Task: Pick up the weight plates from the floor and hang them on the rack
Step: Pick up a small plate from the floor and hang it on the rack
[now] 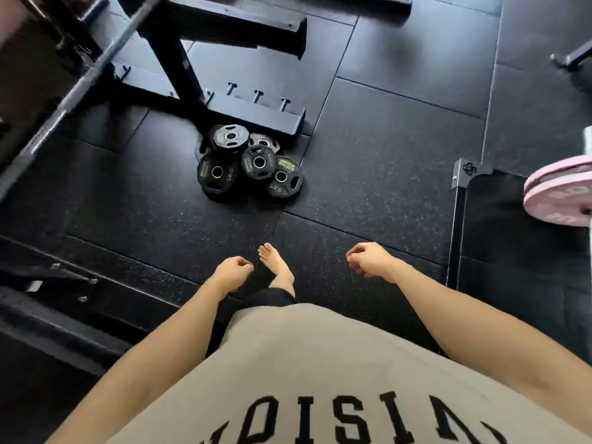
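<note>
Head view looks straight down at a black rubber-tiled floor (384,149), with the person standing over it in a beige shirt (320,363) printed with dark letters. Both arms hang forward and neither hand holds anything. On the left, the left hand (232,272) has its fingers loosely curled inward, empty. On the right, the right hand (368,259) is likewise loosely curled, thumb and fingertips near each other with nothing between them. 1 bare foot (277,267) shows between the hands, planted on the floor.

Ahead of the foot lies a heap of small black weight plates (251,163), at least 5 of them, overlapping and leaning on each other; each has a metal-ringed centre hole, and some carry yellow lettering and a "5KG" mark. The heap sits on the floor just beside the end of the black rack base (256,115), whose top carries 3 short upright pegs (256,97). A slanted black post rises from that base. A steel barbell (80,88) crosses the upper left, blurred. At the right edge, well apart from the heap, pink plates (563,193) show above a dark mat.
</note>
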Motion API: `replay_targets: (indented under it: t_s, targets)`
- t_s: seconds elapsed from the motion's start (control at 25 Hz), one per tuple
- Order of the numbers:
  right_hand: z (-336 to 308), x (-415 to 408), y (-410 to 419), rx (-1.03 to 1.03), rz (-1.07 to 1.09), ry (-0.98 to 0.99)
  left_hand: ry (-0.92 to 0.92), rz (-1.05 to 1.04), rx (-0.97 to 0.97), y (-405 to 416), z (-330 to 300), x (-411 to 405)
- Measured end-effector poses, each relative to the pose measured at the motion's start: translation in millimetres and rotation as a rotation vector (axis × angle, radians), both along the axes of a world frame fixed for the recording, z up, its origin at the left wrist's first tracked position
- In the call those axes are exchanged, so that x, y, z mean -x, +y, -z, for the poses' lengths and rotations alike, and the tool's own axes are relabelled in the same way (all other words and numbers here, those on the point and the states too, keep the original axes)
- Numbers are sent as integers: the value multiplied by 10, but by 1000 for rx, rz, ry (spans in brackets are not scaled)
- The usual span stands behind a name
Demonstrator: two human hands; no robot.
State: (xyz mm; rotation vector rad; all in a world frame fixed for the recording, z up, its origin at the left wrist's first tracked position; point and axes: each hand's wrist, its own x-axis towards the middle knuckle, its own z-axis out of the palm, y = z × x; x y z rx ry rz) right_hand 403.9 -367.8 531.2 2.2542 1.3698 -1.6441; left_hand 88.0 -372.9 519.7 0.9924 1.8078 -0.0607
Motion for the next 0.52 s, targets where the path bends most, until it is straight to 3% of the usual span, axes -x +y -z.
replay_targets:
  t_s: [0.24,0.52]
  targets:
    - [-22,213,1795,38,-81,-39,-60,-100,31,1535,-79,206]
    - [62,516,3720,109,-128,-48,-126,-417,75,2926,5,236]
